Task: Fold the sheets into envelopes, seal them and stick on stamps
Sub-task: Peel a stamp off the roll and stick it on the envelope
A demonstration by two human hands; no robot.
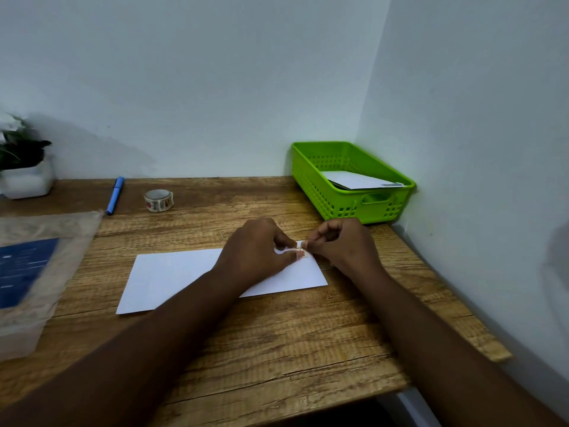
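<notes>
A white folded envelope [172, 277] lies flat on the wooden table [277, 349], its long side running from the near left to the far right. Both hands meet over its far right corner. The left hand [258, 248] rests on the envelope with the fingers curled, thumb and forefinger pinching a small stamp [300, 251] that shows a bit of gold or orange print. The right hand [341, 241] comes in from the other side, its fingers also curled, and its fingertips pinch the same stamp at its right edge. The stamp sits between the two hands just at the envelope's corner; whether it is already pressed flat onto the paper cannot be told, since the fingers cover most of it. A roll of stamps [159, 200] stands on the table well behind and to the left of the envelope, and a blue pen [115, 195] lies farther left, near the wall. In the far right corner a green basket [311, 180] holds white paper [357, 179]. At the left edge lies a clear plastic packet [43, 272] with a blue label, and behind it stands a plant in a white pot [27, 180].
</notes>
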